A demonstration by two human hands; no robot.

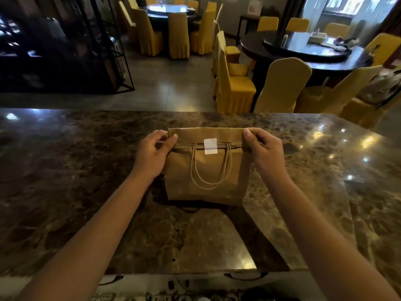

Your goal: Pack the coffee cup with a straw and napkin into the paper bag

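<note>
the paper bag [206, 174] stood upright on the counter [65, 170], top folded over under a white sticker [210, 146]. my left hand [152, 153] and right hand [263, 151] pinched the fold's ends (cup, straw, napkin unseen). packing looked nearly finished.

The bag [206, 170] stands upright on the marble counter [65, 170], top folded over toward the camera and a white sticker [210, 146] across the fold's edge. The left hand [152, 153] pinches the fold's left corner and the right hand [263, 148] pinches the right corner (thumbs on the near face). Twine handles [211, 168] hang down the front, and yellow-covered chairs [234, 83] ring dark round tables behind.
</note>
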